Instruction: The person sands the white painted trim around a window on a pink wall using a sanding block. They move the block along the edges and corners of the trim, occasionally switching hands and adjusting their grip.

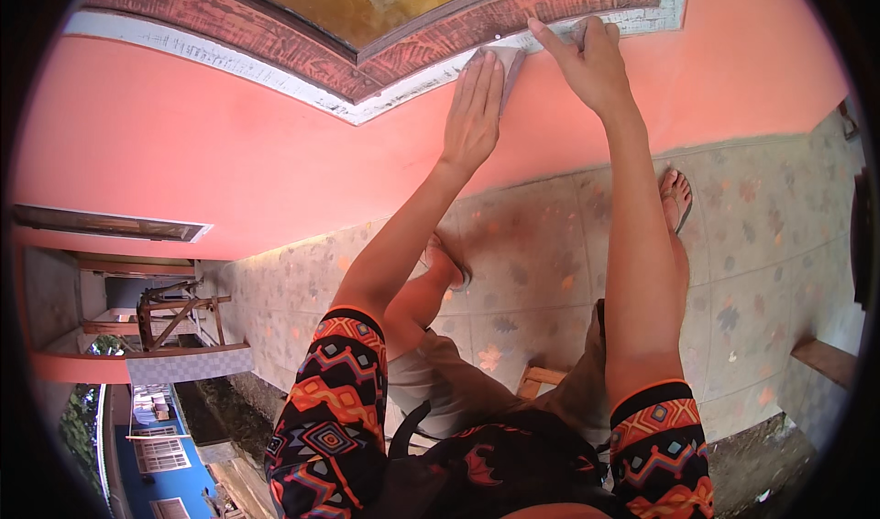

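Note:
My left hand (474, 103) lies with its fingers flat on a folded grey sheet of what looks like sandpaper (512, 62). It holds the sheet against the white border strip (412, 92) of a window frame. The frame's reddish-brown wood (440, 55) looks scuffed and streaked. Further right along the same strip is my right hand (591, 65), one finger stretched toward the wood and the others curled at the strip. Whether anything sits under those curled fingers is hidden. Glass (330, 0) with yellowish reflections fills the frame.
Below the frame runs a pink wall (206, 127), meeting a floor (529, 244) with leaf prints. My sandalled feet stand near the wall. Behind my legs shows part of a wooden piece (533, 380). Far left are another window (110, 223) and a wooden stand (179, 309).

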`<state>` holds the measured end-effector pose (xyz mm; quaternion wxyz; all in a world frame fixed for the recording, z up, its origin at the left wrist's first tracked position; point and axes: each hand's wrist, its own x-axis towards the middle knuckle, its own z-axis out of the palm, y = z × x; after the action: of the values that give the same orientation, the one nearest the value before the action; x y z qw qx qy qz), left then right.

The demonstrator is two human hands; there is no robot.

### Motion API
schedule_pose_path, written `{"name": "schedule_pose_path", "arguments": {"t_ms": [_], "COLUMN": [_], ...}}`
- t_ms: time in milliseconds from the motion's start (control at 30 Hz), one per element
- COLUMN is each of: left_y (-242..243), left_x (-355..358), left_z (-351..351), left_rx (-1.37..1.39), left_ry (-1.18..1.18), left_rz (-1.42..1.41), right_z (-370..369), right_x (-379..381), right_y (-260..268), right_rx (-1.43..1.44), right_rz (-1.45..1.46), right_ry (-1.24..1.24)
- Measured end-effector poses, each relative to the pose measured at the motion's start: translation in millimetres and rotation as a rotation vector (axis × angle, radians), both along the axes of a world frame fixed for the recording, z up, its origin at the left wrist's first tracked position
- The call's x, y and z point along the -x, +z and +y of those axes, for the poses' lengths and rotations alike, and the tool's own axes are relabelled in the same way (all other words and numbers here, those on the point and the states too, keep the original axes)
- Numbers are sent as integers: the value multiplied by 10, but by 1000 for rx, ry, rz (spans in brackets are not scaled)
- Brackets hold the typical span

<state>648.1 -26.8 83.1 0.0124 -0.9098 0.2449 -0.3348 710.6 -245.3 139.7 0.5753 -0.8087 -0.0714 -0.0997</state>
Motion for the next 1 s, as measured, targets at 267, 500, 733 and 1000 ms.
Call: {"name": "schedule_pose_path", "arguments": {"t_ms": [267, 500, 733, 1000], "left_y": [5, 19, -41, -133], "left_x": [4, 54, 10, 71], "left_z": [-34, 21, -36, 22], "left_rx": [26, -19, 23, 14], "left_ry": [-17, -2, 3, 43], "left_rz": [29, 5, -21, 15], "right_z": [-5, 6, 52, 11], "right_x": [-7, -31, 46, 7], "right_y": [39, 38, 64, 67], "right_rx": [0, 26, -20, 15], "right_rz": [8, -1, -4, 7], "right_ry": [-14, -5, 2, 18]}}
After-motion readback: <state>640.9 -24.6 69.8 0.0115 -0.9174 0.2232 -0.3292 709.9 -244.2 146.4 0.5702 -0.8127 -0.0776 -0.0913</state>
